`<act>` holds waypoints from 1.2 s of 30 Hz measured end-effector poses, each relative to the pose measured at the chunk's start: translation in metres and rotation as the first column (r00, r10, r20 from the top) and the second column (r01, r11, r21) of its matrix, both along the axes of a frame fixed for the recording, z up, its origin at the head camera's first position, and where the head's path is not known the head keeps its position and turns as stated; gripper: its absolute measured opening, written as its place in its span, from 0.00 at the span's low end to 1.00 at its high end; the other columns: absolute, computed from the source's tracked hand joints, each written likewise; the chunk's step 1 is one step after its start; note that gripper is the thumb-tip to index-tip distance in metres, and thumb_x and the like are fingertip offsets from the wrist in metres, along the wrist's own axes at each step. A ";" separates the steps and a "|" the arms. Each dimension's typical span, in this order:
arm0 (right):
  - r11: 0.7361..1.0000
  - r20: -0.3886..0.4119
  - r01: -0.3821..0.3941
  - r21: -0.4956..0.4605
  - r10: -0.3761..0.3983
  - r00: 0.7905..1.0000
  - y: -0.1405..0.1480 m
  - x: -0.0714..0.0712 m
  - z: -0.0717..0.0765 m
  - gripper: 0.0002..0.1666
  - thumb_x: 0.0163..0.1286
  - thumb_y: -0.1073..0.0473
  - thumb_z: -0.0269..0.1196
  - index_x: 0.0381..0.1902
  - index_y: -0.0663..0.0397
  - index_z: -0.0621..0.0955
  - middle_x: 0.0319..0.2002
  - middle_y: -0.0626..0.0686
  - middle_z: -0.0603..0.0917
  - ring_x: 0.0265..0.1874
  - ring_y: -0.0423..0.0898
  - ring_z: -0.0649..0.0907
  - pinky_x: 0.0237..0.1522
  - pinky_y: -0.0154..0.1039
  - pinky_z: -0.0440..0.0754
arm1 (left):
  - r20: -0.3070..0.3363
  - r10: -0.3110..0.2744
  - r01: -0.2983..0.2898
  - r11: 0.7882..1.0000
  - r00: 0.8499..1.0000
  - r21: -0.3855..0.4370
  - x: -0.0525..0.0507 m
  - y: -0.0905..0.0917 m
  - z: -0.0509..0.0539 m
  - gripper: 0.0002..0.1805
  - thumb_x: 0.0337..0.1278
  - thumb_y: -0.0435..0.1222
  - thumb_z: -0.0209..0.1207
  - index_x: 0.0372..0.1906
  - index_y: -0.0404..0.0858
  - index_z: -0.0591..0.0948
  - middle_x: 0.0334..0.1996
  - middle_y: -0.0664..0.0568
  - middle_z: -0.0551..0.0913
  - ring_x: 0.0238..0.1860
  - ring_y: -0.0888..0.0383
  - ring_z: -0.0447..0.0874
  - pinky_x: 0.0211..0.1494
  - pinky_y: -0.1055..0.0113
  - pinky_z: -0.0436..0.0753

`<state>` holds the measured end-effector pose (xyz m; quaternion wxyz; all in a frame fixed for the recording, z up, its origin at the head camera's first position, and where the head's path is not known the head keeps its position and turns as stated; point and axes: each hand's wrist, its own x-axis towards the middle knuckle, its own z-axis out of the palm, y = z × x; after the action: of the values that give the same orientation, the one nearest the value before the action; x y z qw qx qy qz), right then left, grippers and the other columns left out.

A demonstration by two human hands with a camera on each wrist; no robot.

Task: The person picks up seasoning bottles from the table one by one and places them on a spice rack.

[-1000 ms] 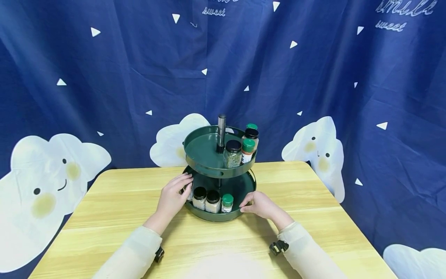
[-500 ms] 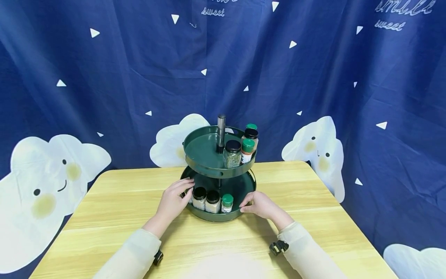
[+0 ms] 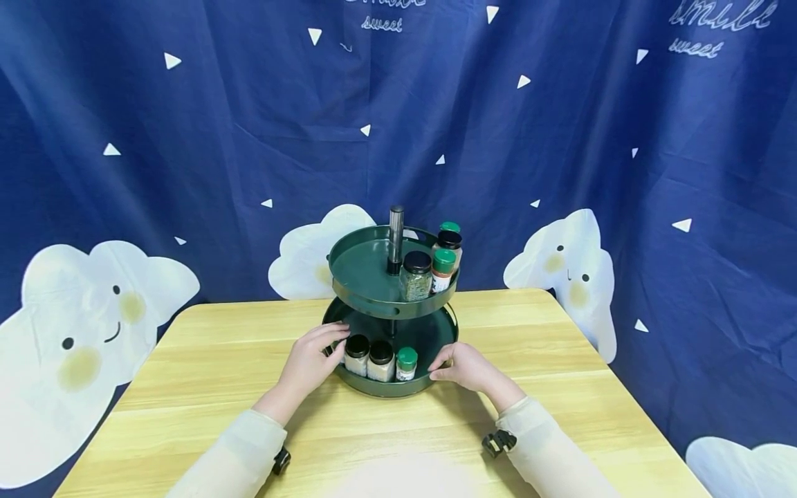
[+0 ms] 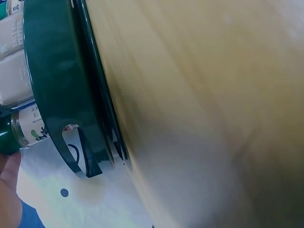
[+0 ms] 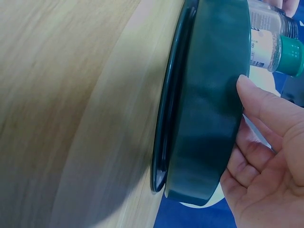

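A two-tier dark green turntable spice rack (image 3: 398,389) stands on the wooden table. Reaching in at the left of its lower tier, my left hand (image 3: 309,358) has fingers and thumb around a spice jar, mostly covered in the head view. The left wrist view shows this spice jar (image 4: 31,124) with its green cap by my thumb (image 4: 10,173). My right hand (image 3: 468,366) grips the lower tier's rim at the right, thumb (image 5: 251,92) on its edge. Between the hands stand two black-lidded jars (image 3: 380,366) and a smaller green-capped jar (image 3: 406,366).
On the upper tier (image 3: 358,259) several jars stand to the right, among them a black-lidded herb jar (image 3: 416,277) and a green-capped jar (image 3: 443,271). A metal post (image 3: 396,238) rises through the middle. Behind the table (image 3: 236,346) hangs a blue curtain (image 3: 299,104).
My left hand has drawn slightly down and nearer the front of the lower tier, its fingers lower than before. The right hand has stayed at the rim.
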<state>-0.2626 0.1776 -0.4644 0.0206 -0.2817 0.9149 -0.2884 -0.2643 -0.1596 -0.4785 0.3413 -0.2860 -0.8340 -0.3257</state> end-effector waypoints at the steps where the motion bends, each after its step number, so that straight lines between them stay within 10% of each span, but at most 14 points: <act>1: 1.000 0.002 -0.001 0.000 0.001 1.000 0.000 0.000 0.000 0.02 0.60 0.58 0.74 0.32 0.47 0.91 0.33 0.41 0.86 0.40 0.46 0.84 0.51 0.50 0.82 | 0.000 -0.004 0.004 1.000 1.000 -0.004 0.000 0.000 0.000 0.11 0.51 0.27 0.70 0.42 0.37 0.89 0.48 0.50 0.88 0.51 0.50 0.86 0.56 0.54 0.84; 36: 1.000 0.018 0.012 0.003 -0.012 1.000 -0.001 0.002 0.002 0.03 0.60 0.58 0.74 0.33 0.48 0.91 0.34 0.41 0.85 0.42 0.48 0.84 0.52 0.52 0.81 | 0.114 0.011 -0.004 0.998 0.993 -0.068 0.006 -0.004 0.005 0.10 0.58 0.30 0.67 0.45 0.39 0.89 0.51 0.51 0.86 0.55 0.52 0.84 0.61 0.55 0.81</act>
<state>-0.2602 0.1764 -0.4627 0.0274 -0.2738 0.9167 -0.2896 -0.2584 -0.1638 -0.4734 0.2842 -0.2751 -0.8638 -0.3120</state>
